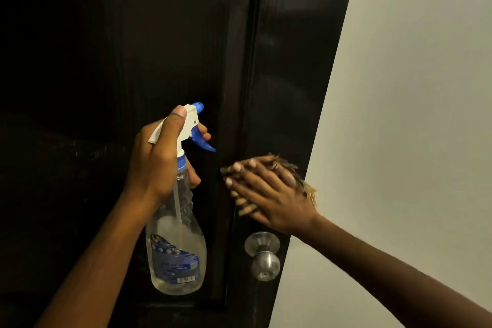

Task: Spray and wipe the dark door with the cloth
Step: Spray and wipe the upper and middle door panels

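Observation:
The glossy dark door [287, 61] fills the left and centre of the view. My left hand [159, 160] grips a clear spray bottle [177, 247] by its neck, thumb on the white head, fingers by the blue trigger, nozzle aimed at the door. My right hand [269, 194] lies flat with straight fingers, pressing a yellowish-brown cloth [308, 189] against the door's right stile just above the knob. Most of the cloth is hidden under the hand; only its frayed edge shows. The hand is blurred.
A round silver door knob [263, 257] sticks out just below my right hand. A pale wall [412, 114] runs along the door's right edge. The door's left part is in deep shadow.

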